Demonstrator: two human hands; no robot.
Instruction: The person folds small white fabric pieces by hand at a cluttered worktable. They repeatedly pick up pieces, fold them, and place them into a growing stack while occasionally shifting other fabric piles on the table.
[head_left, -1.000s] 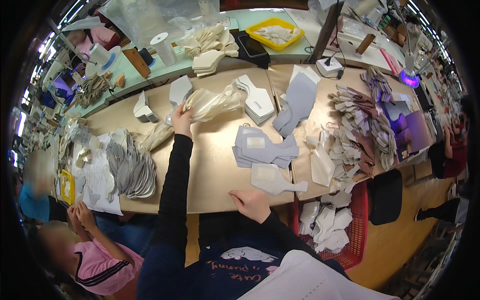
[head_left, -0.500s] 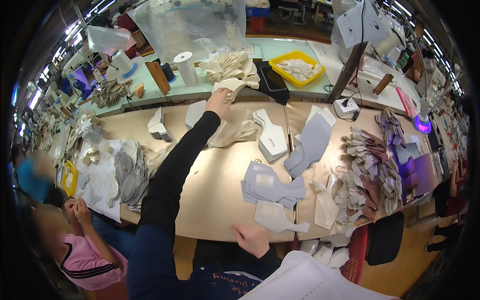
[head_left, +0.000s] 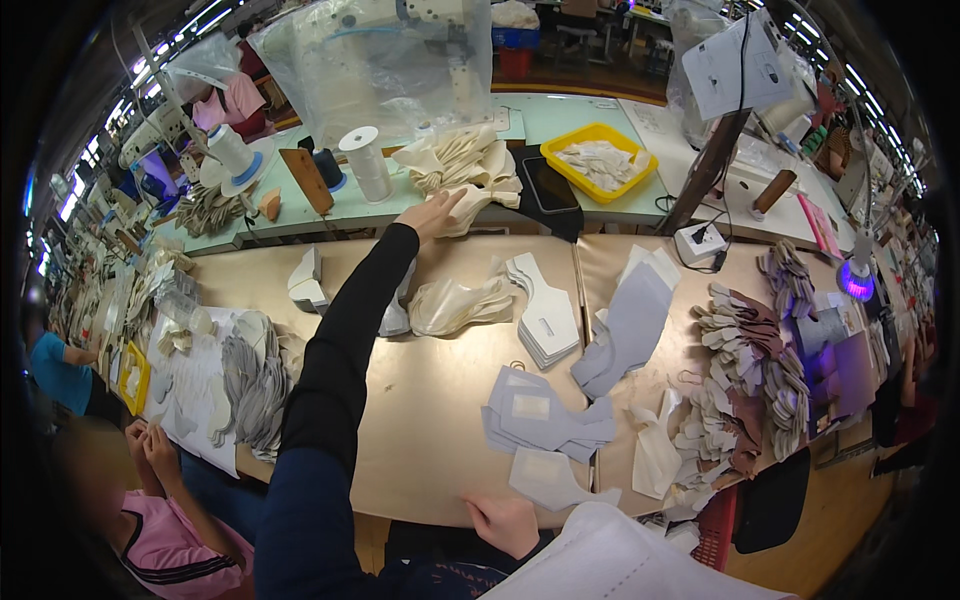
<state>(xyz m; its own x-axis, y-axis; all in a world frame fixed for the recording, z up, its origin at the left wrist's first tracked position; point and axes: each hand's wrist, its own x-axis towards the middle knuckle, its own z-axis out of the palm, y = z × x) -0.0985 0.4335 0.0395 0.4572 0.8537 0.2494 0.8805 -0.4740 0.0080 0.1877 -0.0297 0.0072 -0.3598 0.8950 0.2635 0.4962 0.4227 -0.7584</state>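
Toward the left edge of the table (head_left: pixel 420 430), grey pieces (head_left: pixel 252 370) lie in a fanned heap. The left hand (head_left: pixel 435 215) reaches past the far edge, fingers extended onto cream pieces (head_left: pixel 474 214); whether it pinches any, I cannot tell. Nearer, a cream bundle (head_left: pixel 455 305) lies loose, seemingly unsorted. The right hand (head_left: pixel 508 522) rests at the near edge, loosely curled, apparently holding nothing. Farther right, white pieces (head_left: pixel 545 312) look neatly stacked, while the lilac-grey pieces (head_left: pixel 545 420) overlap unevenly, apparently not squared up.
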